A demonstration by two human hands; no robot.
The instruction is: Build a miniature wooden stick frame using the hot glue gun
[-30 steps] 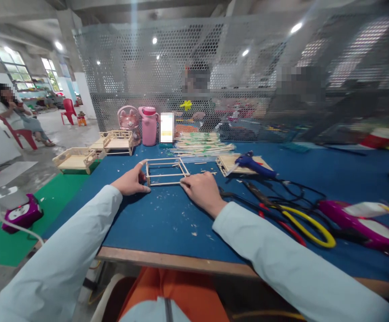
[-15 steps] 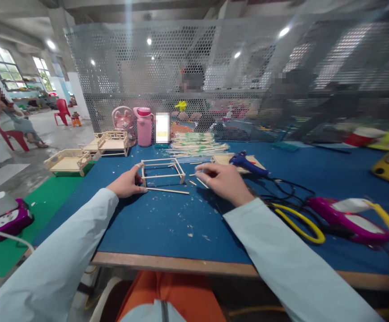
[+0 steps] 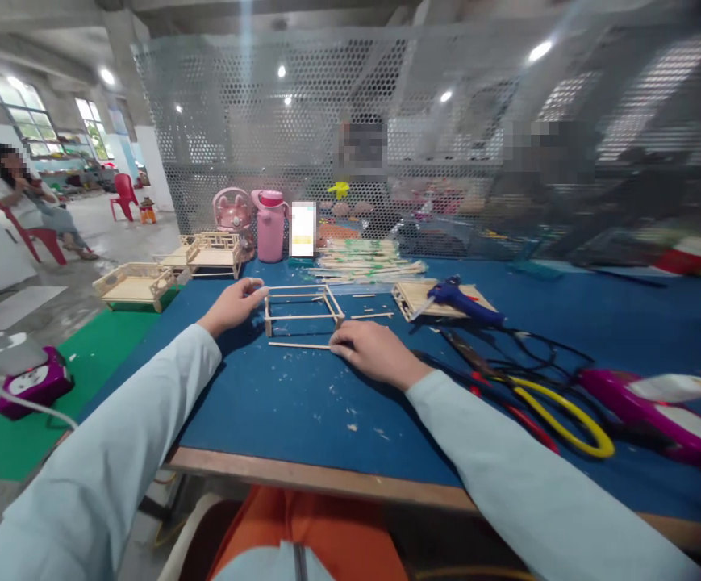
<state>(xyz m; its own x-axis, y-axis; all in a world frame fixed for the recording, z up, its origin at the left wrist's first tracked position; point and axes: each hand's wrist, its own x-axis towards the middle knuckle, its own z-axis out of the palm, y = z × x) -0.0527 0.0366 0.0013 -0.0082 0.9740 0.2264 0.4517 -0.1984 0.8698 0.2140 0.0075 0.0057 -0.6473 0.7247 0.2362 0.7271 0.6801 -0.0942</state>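
A small open frame of thin wooden sticks (image 3: 295, 317) stands on the blue tabletop before me. My left hand (image 3: 233, 307) has its fingertips closed on the frame's upper left corner. A loose wooden stick (image 3: 298, 345) lies just in front of the frame. My right hand (image 3: 380, 352) is at the frame's front right corner, its thumb and fingers closed over the right end of that stick; the exact contact is partly hidden. Short stick pieces (image 3: 371, 315) lie behind my right hand.
A blue glue gun (image 3: 468, 303) rests on a wooden piece (image 3: 407, 300) at right, near yellow-handled cutters (image 3: 568, 415) and a purple power strip (image 3: 658, 411). Bundled sticks (image 3: 362, 260), a pink bottle (image 3: 270, 230) and finished wooden models (image 3: 132, 284) stand farther back.
My left hand has moved up from the loose stick's left end to the frame's upper corner. My right hand has come left from the short pieces to the stick's right end.
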